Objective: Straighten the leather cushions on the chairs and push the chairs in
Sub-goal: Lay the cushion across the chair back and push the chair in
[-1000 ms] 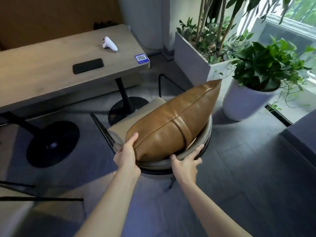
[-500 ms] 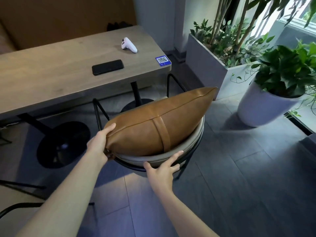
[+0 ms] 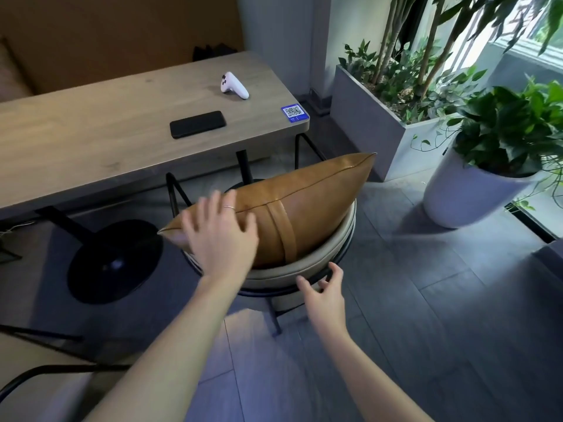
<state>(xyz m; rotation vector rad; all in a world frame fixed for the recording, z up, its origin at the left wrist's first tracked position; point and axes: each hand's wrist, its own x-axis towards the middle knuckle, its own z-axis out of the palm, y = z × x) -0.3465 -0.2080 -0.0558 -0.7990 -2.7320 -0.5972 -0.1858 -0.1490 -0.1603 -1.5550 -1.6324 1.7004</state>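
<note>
A brown leather cushion point(image 3: 316, 205) with a centre strap stands on edge against the curved backrest of a chair point(image 3: 304, 268) with a pale padded rim and black metal frame. My left hand point(image 3: 221, 239) is spread flat, fingers apart, over the cushion's left half. My right hand point(image 3: 324, 295) hovers just behind the backrest's lower rim with fingers curled and apart, holding nothing. The chair's seat is hidden behind the cushion. The chair faces a wooden table point(image 3: 106, 141).
On the table lie a black phone point(image 3: 198, 124), a white controller point(image 3: 234, 86) and a blue QR card point(image 3: 294, 113). A round black table base point(image 3: 114, 260) stands left of the chair. A white plant pot point(image 3: 466, 193) and grey planter point(image 3: 365, 117) stand right. Another chair's frame point(image 3: 45, 376) is near left.
My left hand let go of the cushion's left corner and now lies spread on its face. My right hand came off the backrest rim. The chair stands closer to the table.
</note>
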